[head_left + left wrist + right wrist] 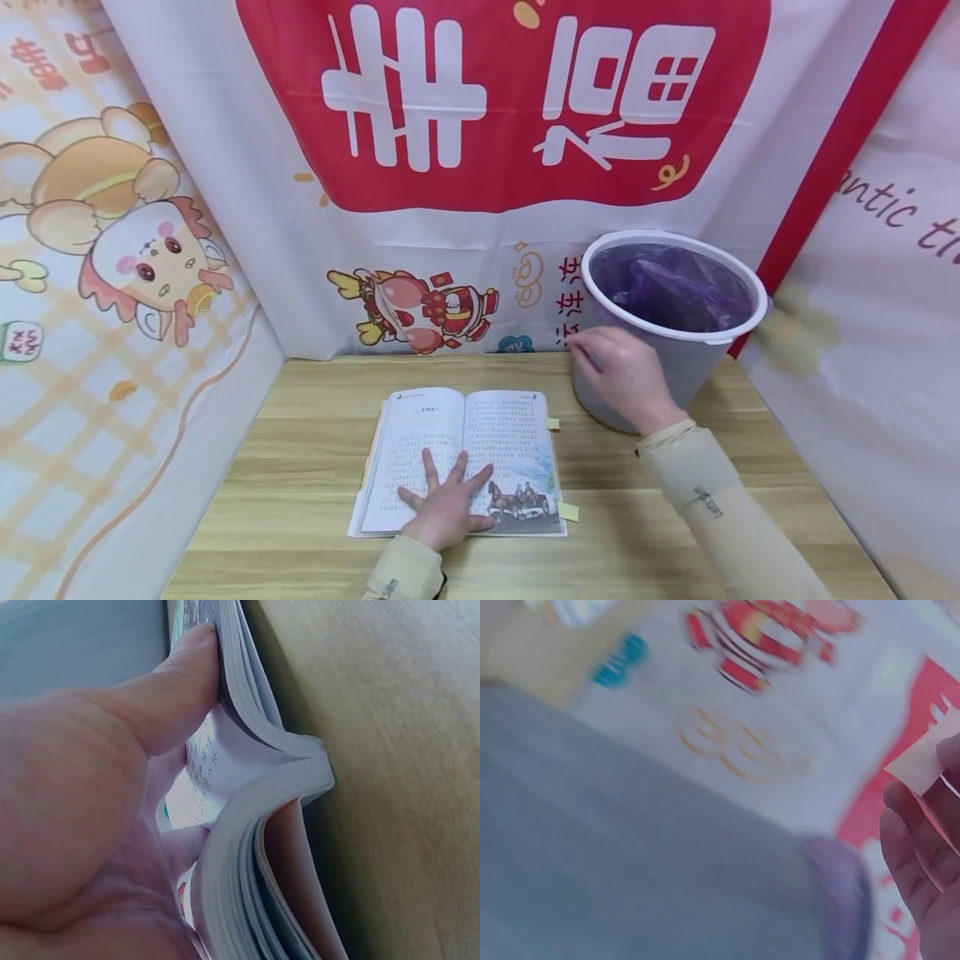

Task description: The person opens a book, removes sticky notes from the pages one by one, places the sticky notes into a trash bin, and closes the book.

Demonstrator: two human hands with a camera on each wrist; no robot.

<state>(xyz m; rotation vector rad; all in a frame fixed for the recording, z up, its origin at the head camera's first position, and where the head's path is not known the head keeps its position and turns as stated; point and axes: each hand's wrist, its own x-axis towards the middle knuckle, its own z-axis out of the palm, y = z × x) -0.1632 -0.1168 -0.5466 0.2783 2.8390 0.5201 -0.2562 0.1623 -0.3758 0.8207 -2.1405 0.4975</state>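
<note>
The right hand (624, 373) pinches a slip (921, 760), maybe light, bendy paper; hold its edge. Left hand (446, 504), fingers spread, rests on the book (487, 425).

A white-paged book (502, 425) shows pale yellow tabs (569, 511); a white-rimmed grey bin (697, 362) bears a purple liner (667, 287); brown grain streaks the tan table (285, 500).

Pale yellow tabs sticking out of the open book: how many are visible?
2, both on the right edge of the book: an upper tab beside the text, a lower tab beside the carriage picture. More may be hidden inside.
</note>
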